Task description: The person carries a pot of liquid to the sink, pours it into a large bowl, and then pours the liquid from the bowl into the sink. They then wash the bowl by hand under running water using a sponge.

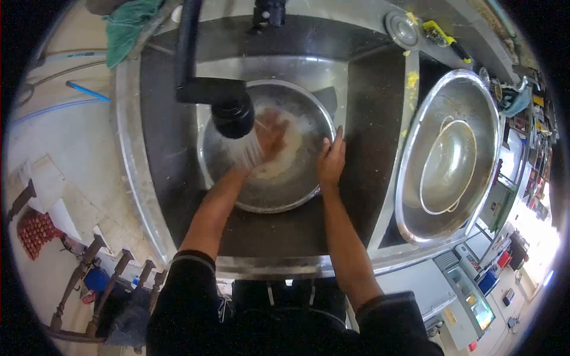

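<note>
A large round metal basin [267, 204] rests in the sink [371, 118], with cloudy water in it. Water sprays down from a black faucet head [233, 118] at the basin's left side. My left hand [272, 137] is inside the basin under the spray, its fingers spread and blurred by the water; nothing shows in its grasp. At the basin's right rim is my right hand [332, 159], with thumb and fingers closed on the edge.
In the right-hand sink sits a large oval-looking metal basin [412, 219] with a smaller metal bowl [448, 169] inside. A round lid [402, 29] and a yellow-and-black brush [442, 37] lie behind. A green cloth [127, 29] hangs at the back left.
</note>
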Demonstrator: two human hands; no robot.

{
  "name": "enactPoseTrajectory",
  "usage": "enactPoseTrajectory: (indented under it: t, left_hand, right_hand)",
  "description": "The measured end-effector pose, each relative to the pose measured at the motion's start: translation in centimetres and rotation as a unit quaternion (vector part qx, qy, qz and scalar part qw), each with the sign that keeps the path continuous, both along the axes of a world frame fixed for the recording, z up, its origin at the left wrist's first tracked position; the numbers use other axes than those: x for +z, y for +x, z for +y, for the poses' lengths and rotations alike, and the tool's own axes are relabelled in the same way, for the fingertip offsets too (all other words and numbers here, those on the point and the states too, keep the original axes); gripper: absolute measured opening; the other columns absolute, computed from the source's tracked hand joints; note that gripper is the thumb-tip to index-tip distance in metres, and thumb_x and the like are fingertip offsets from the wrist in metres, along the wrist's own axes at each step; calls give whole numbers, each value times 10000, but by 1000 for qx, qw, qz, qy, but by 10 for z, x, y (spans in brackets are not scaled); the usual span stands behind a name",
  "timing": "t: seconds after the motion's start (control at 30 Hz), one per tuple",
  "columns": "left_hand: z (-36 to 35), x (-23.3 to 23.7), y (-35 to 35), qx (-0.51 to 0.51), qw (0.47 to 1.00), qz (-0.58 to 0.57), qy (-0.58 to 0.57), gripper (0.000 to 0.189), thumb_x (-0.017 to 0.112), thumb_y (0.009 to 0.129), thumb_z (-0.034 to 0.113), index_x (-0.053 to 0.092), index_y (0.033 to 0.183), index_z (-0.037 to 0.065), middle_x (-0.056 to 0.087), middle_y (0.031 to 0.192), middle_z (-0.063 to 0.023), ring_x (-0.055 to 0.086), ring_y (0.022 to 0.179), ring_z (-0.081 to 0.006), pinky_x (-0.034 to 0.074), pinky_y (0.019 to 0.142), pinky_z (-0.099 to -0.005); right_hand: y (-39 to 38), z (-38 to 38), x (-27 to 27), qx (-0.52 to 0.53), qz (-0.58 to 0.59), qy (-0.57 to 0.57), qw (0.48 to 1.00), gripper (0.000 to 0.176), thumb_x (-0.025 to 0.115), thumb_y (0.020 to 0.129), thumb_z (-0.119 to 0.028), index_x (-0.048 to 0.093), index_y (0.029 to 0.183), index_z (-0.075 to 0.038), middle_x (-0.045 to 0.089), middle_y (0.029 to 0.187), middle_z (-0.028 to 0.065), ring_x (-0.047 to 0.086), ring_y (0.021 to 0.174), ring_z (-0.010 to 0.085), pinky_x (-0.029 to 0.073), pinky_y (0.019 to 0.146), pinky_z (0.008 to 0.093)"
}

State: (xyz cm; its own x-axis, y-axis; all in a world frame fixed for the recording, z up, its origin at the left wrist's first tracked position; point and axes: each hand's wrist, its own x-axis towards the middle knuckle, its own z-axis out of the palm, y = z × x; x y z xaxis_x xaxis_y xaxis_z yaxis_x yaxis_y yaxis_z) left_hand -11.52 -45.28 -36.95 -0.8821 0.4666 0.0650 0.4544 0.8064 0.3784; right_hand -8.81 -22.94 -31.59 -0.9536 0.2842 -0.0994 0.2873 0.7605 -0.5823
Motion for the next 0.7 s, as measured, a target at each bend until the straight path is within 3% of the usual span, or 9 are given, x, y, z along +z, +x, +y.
enactPoseTrajectory:
  t: [0.1, 0.2, 0.23, 0.3, 0.4, 0.47, 0.53, 0.63, 0.7]
  left_hand:
    - [38, -29, 0, -184, 978, -3, 95, 534, 573, 930, 262, 498, 1416, 55, 404, 1532, -201, 345, 1451, -358, 273, 1158, -556]
    - [21, -42, -26, -293, 946, 58, 128, 574, 580, 918, 249, 471, 1432, 19, 385, 1530, -238, 362, 1433, -382, 272, 1158, -565]
    - [11, -55, -29, -223, 971, 9, 89, 571, 577, 926, 241, 458, 1443, 29, 365, 1541, -238, 359, 1436, -377, 280, 1160, -557]
    - [-24, -91, -33, -72, 995, -72, -1, 568, 570, 941, 224, 432, 1464, 49, 325, 1565, -236, 352, 1441, -369, 295, 1165, -540]
    - [-73, -27, -22, 46, 996, -50, -63, 621, 547, 943, 203, 349, 1504, 23, 315, 1569, -239, 315, 1462, -372, 273, 1173, -556]
    - [-66, 21, 8, -44, 956, -66, -283, 562, 492, 967, 216, 377, 1479, 16, 328, 1556, -242, 332, 1444, -385, 255, 1183, -545]
    - [-99, -58, 54, -176, 929, -48, -321, 570, 441, 1003, 277, 321, 1512, 51, 281, 1581, -232, 289, 1465, -373, 207, 1210, -528]
    - [-84, -61, 55, -313, 922, -197, -111, 589, 481, 993, 276, 308, 1525, 91, 257, 1600, -210, 261, 1483, -347, 184, 1222, -526]
    - [-49, -37, 46, -377, 909, -165, -58, 636, 545, 962, 305, 338, 1513, 64, 273, 1592, -212, 260, 1482, -367, 212, 1202, -550]
  right_hand:
    - [-1, -2, 7, 6, -6, -11, 1000, 539, 445, 1056, -262, 311, 1526, -36, 531, 1298, 300, 566, 1152, 470, 463, 954, 507]
    - [2, -8, 3, -38, -26, -15, 999, 536, 498, 1028, -173, 311, 1519, -64, 551, 1307, 295, 575, 1171, 463, 486, 953, 507]
    - [9, -9, 4, -62, -36, -17, 997, 544, 528, 1012, -135, 319, 1511, -78, 564, 1304, 288, 578, 1176, 459, 494, 956, 507]
    - [8, -12, 7, -82, -99, -27, 991, 483, 474, 1043, -205, 336, 1478, -46, 597, 1214, 312, 611, 1095, 474, 500, 878, 523]
    - [10, -18, 18, -111, -129, -57, 984, 439, 463, 1051, -228, 365, 1431, -31, 642, 1105, 317, 646, 1015, 485, 505, 803, 544]
    - [10, -23, 22, -117, -142, -57, 981, 431, 479, 1042, -209, 374, 1421, -34, 661, 1073, 308, 658, 990, 486, 508, 782, 551]
    - [8, -21, 24, -113, -161, -29, 980, 444, 492, 1031, -184, 371, 1432, -38, 669, 1073, 298, 665, 979, 481, 512, 775, 552]
    - [5, -21, 24, -107, -42, -117, 986, 458, 490, 1023, -157, 373, 1454, -57, 663, 1118, 293, 659, 1019, 468, 514, 803, 539]
    - [16, -15, -4, -104, -48, -70, 991, 468, 486, 1022, -151, 371, 1467, -62, 659, 1134, 294, 656, 1033, 463, 518, 816, 521]
